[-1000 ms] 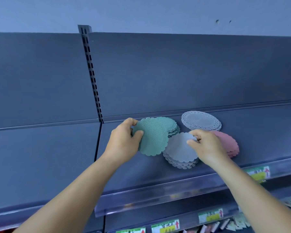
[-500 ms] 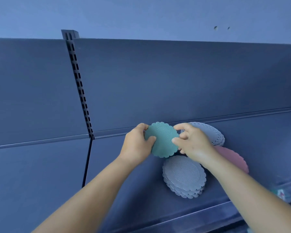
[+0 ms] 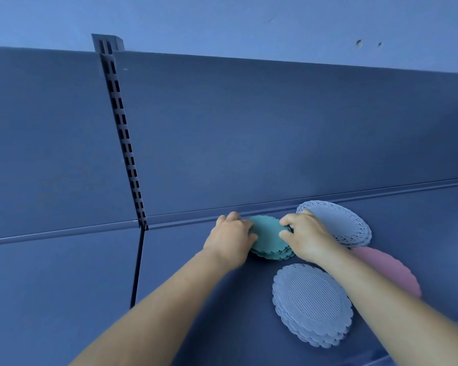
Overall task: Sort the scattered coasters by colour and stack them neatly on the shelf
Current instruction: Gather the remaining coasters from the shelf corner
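Coasters sit in four colour groups on a dark blue shelf [image 3: 64, 286], seen from above by a camera on the person's head. The green stack [image 3: 269, 240] lies near the back of the shelf, just in front of the raised back edge, and both hands are on it. The left hand [image 3: 229, 240] cups the stack's left side, fingers curled round the rim and the thumb lying on the top coaster. The right hand [image 3: 306, 237] grips the right side, fingers bent over the edge and the thumb on top. Behind and to the right of that hand is a white lace-edged stack [image 3: 340, 225], close to the green one and partly hidden by the right hand. In front of the green stack, nearer the camera, lies a pale grey ribbed stack [image 3: 312, 305] with scalloped edges; its layers are slightly fanned rather than squared up. A pink stack [image 3: 389, 270] lies to the right of the grey one, mostly covered by the right forearm, so how many it holds cannot be told. A slotted upright post [image 3: 122, 138] rises along the back panel at the left, well apart from the coasters.
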